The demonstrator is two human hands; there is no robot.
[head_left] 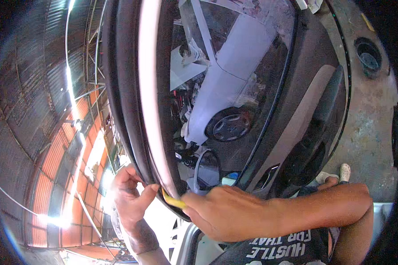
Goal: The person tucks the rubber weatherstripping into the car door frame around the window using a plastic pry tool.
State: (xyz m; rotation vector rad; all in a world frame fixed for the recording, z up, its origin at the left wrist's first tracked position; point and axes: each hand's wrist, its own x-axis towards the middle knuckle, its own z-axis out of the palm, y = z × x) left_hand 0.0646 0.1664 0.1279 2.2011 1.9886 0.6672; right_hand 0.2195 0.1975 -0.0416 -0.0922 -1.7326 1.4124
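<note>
A car door's black window frame (121, 84) curves through the middle of the view, with a bright pale stripe (150, 66) along it. At the frame's lower corner, my left hand (135, 192) has its fingers curled behind the outer black edge and its thumb against it. Across from it, my right hand (230, 212) grips a small flat yellow tool (174, 201), whose end lies against the frame beside the pale stripe. My right fingers cover the rest of the tool, so its exact kind is hidden.
Through the door glass show a pale car body panel, a wheel (230, 124) and a side mirror (207, 170). The dark inner door panel (305, 110) has a handle and armrest. A black bucket (368, 55) stands on the concrete floor (367, 128), and a shoe (345, 172) shows below.
</note>
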